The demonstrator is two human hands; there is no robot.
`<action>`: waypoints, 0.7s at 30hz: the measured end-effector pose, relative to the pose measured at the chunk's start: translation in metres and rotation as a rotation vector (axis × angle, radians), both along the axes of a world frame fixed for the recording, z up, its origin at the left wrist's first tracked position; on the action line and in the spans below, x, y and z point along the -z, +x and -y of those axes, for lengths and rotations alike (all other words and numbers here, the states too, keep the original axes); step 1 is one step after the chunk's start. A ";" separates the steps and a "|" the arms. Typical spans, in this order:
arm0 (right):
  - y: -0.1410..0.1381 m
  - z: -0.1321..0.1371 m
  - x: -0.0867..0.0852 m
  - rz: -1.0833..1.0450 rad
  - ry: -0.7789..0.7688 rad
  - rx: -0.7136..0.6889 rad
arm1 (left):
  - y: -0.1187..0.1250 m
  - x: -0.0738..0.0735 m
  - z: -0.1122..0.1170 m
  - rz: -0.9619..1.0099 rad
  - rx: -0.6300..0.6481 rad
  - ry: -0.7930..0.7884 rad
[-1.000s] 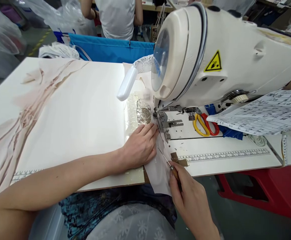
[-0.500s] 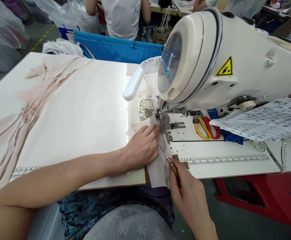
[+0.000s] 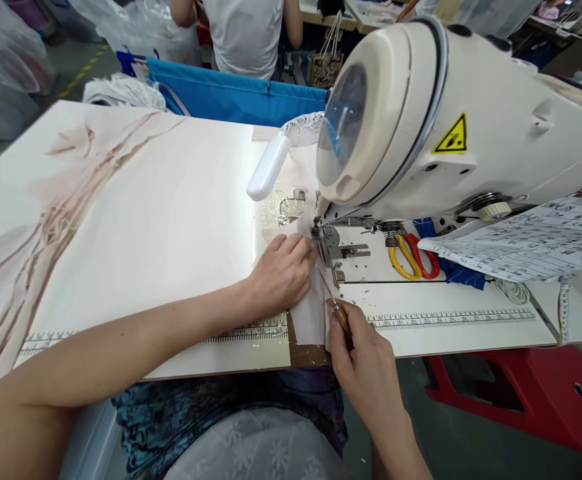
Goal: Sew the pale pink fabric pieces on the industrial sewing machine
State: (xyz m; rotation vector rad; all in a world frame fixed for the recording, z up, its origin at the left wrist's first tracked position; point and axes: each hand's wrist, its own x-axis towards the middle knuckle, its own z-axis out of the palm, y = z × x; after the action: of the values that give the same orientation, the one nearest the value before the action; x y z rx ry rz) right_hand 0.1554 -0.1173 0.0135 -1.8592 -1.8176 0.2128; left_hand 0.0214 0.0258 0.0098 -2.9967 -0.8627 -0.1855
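My left hand (image 3: 281,273) lies flat, fingers together, on a strip of white fabric (image 3: 309,312) just left of the presser foot (image 3: 317,233) of a cream sewing machine (image 3: 435,127). My right hand (image 3: 359,353) pinches a thin awl with a wooden handle (image 3: 339,316). Its metal tip points up toward the foot and rests on the fabric. The strip's near end lies on the table close to the front edge.
Pale pink fabric (image 3: 65,193) drapes over the left of the white table (image 3: 171,220). Red-and-yellow scissors (image 3: 413,257) lie on the machine bed, a printed sheet (image 3: 531,243) to the right. A person in white (image 3: 248,33) sits beyond a blue bin (image 3: 231,97).
The white strip has fed forward under the foot, so less hangs over the table edge. Both hands have moved toward the needle with it.
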 end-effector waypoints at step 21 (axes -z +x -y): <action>-0.003 0.022 0.002 -0.218 -0.114 0.007 | 0.000 0.009 0.011 0.100 0.096 0.099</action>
State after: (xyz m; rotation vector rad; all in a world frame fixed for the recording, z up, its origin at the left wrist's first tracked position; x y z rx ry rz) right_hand 0.1527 -0.1393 0.0115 -1.8392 -1.6804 0.5059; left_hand 0.0214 0.0146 0.0009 -2.9598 -0.6945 -0.3709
